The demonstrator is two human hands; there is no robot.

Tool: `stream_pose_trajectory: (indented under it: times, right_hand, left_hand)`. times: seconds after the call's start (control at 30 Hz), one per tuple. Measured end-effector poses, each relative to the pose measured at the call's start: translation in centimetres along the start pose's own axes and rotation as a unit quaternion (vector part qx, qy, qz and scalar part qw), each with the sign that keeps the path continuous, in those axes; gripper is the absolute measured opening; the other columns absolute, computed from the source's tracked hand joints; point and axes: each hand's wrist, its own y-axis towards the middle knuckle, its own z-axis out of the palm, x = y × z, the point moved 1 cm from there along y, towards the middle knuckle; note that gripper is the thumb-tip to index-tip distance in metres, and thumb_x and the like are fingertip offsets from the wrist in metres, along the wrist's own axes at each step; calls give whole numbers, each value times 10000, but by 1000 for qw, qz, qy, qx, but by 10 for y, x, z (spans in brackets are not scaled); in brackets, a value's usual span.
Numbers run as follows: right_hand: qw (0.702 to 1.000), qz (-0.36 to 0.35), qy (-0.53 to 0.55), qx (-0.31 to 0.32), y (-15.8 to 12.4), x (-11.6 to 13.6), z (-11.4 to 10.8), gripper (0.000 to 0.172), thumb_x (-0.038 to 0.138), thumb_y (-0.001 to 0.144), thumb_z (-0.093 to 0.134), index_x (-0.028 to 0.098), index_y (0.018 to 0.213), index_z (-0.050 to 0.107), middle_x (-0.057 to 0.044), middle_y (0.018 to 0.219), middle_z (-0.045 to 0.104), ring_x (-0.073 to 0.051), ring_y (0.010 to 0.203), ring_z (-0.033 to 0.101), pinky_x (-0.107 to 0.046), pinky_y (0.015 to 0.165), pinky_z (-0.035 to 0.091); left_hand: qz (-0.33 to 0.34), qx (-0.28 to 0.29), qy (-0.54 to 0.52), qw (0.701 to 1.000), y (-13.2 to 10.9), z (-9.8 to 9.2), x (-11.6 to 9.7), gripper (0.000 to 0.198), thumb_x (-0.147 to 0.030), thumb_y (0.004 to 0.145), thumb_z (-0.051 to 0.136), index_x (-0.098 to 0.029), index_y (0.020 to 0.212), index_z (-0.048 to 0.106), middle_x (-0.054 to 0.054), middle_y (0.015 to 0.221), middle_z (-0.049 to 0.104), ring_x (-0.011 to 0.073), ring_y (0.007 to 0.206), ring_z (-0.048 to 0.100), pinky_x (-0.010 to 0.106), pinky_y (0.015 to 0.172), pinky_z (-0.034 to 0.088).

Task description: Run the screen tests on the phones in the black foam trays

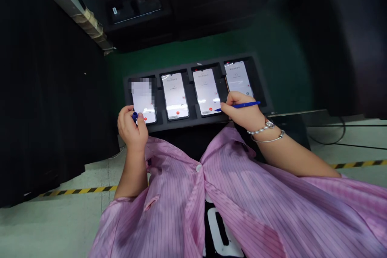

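Observation:
A black tray (193, 123) holds several phones with lit white screens, side by side. My left hand (130, 128) is closed on a small blue stylus (134, 116), its tip at the bottom of the leftmost phone (144, 100). My right hand (243, 109) pinches a blue pen-like stylus (244, 105), whose tip touches the lower right of the third phone (207, 91). The second phone (175, 96) and the fourth phone (238, 78) lie untouched. Bracelets circle my right wrist.
The tray rests on a green surface (281, 72). Another dark tray (133, 2) with dark devices sits further back. A dark curtain (45, 100) hangs to the left. Yellow-black floor tape (78, 190) and cables (338, 137) run across the pale floor.

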Motion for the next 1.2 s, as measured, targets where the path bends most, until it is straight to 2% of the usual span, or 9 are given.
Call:
stream_pose_trajectory:
  times: [0.1,0.17,0.33,0.43,0.63,0.83,1.0,1.1,1.2]
  right_hand:
    - [997,32,74,-22,-5,7,6,269,365,753,660,250,649,441,38,493,522,-164,472,528,-305,540,398]
    - [993,19,111,-16,-10,19,20,301,411,775,675,253,664,443,32,499,546,-180,483,563,-318,561,431]
    - [990,-20,118,74,-18,53,70,305,442,800,659,250,682,454,37,533,549,-180,505,572,-310,556,405]
    - [992,-30,88,88,-16,59,87,271,376,791,625,244,670,420,55,529,491,-158,506,535,-299,564,363]
    - [993,-67,57,84,-10,66,95,228,297,770,587,231,659,400,49,587,447,-130,591,419,-290,607,293]
    - [994,-53,54,82,4,68,90,208,297,745,599,222,670,419,60,595,481,-120,604,464,-266,621,350]
    - [989,-11,113,91,-10,86,93,239,386,826,542,251,732,368,71,521,437,-141,465,509,-267,512,367]
    - [981,-34,154,117,-21,109,117,305,455,835,621,251,751,411,54,548,500,-149,476,532,-271,503,375]
    - [977,-91,136,139,-26,122,151,284,405,808,655,243,720,438,41,573,510,-144,521,500,-280,536,359]
  left_hand:
    - [19,-8,1,1000,0,0,1,180,-385,997,511,-217,935,535,168,1194,678,283,1141,649,446,1013,479]
    - [36,-12,1,999,-1,-1,0,174,-371,1005,512,-213,938,541,171,1190,685,284,1142,650,444,1010,478]
    - [55,1,8,998,-5,-5,-1,157,-343,1023,496,-203,983,557,177,1215,679,285,1172,635,440,1021,470]
    - [59,13,7,998,-9,-6,1,159,-334,1036,492,-197,1004,564,182,1234,675,282,1194,623,435,1035,466]
    - [82,15,1,997,-9,-8,8,150,-318,1030,508,-190,1003,581,192,1246,676,296,1216,618,452,1063,459]
    - [106,12,-22,994,3,-3,13,125,-314,1006,552,-192,1014,577,206,1263,675,325,1226,616,490,1071,452]
    - [88,10,-48,995,-4,-3,8,144,-330,1021,507,-196,1019,558,203,1253,666,305,1236,608,483,1085,447]
    - [78,7,-64,995,-13,-5,7,188,-364,1049,456,-200,1036,545,188,1244,663,279,1231,610,460,1088,451]
    - [71,3,-75,995,-21,-6,11,220,-399,1073,435,-202,1064,533,181,1251,659,273,1237,614,448,1056,474]
